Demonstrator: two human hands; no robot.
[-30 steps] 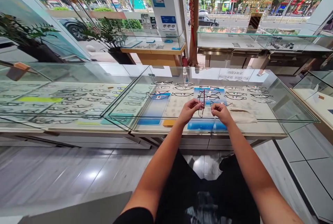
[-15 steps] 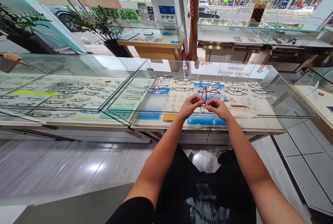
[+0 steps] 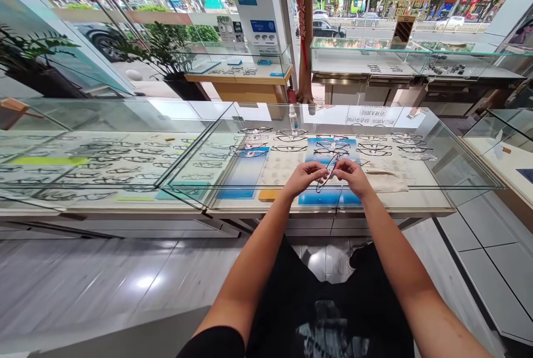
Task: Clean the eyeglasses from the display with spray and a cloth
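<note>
Centre of frame: left hand (image 3: 306, 178), fingers closed, pinching thin red-and-black eyeglasses (image 3: 320, 184), tilted, above glass-topped showcase (image 3: 435, 183); right hand (image 3: 353, 176), fingertips closed on same frame. Beige cloth (image 3: 387, 182) just right of hands. Beyond, rows of dark thin-rimmed spectacles (image 3: 289, 149). White spray bottle (image 3: 293, 120) at showcase's far side. Upper centre: brown wooden post (image 3: 306, 41). Upper left: green leafy plant (image 3: 160, 53) in black pot (image 3: 185, 86). Black car (image 3: 323, 29) outside.

There are one left hand (image 3: 305, 178) and one right hand (image 3: 353, 177), with one pair of glasses (image 3: 323, 180) between them; farther, one spray bottle (image 3: 293, 119); at far left, two potted plants (image 3: 166, 54).
</note>
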